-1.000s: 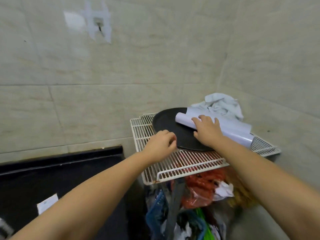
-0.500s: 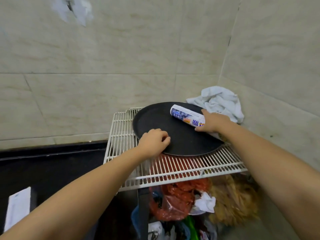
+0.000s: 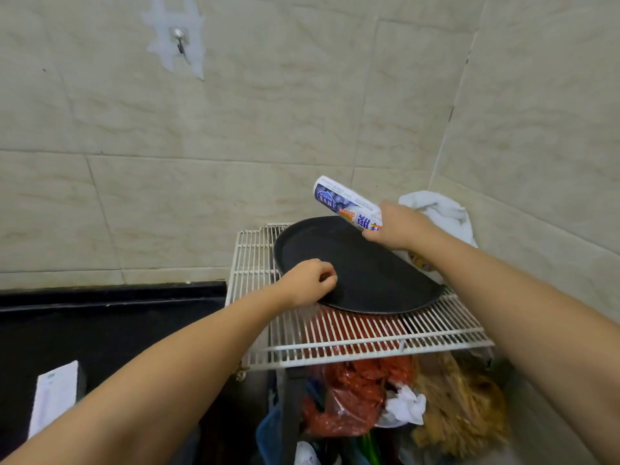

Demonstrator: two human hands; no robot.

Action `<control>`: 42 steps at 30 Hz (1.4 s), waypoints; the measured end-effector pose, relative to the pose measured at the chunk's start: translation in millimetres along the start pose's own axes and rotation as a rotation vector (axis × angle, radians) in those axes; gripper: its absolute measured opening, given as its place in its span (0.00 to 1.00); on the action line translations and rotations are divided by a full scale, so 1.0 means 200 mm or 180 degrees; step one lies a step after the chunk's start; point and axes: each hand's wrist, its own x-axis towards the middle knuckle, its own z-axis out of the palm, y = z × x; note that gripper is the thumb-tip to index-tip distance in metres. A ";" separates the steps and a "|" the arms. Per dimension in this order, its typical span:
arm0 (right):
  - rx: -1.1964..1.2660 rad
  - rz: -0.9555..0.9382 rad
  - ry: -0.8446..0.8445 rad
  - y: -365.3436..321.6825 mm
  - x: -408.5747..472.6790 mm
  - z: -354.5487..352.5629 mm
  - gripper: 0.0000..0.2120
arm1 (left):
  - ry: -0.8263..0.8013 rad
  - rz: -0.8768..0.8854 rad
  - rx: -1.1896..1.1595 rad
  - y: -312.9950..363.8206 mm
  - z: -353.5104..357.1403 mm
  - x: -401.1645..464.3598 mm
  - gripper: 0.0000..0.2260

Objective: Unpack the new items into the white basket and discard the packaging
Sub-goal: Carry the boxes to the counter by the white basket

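Printed roll [image 3: 347, 205], large blue Chinese characters, illegible at this angle

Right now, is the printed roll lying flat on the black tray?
No, the right hand holds the printed roll tilted up above the black tray.

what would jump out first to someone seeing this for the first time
The right hand holds a printed roll lifted and tilted above a round black tray on a white wire rack in the tiled corner. The left hand curls on the tray's near rim. Below the rack sits a jumble of red and straw-coloured bags.
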 end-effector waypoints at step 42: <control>0.1275 -0.0869 -0.1846 -1.78 -0.57 1.00 0.22 | 0.1706 -0.3540 -0.0827 -1.45 -0.09 -1.62 0.29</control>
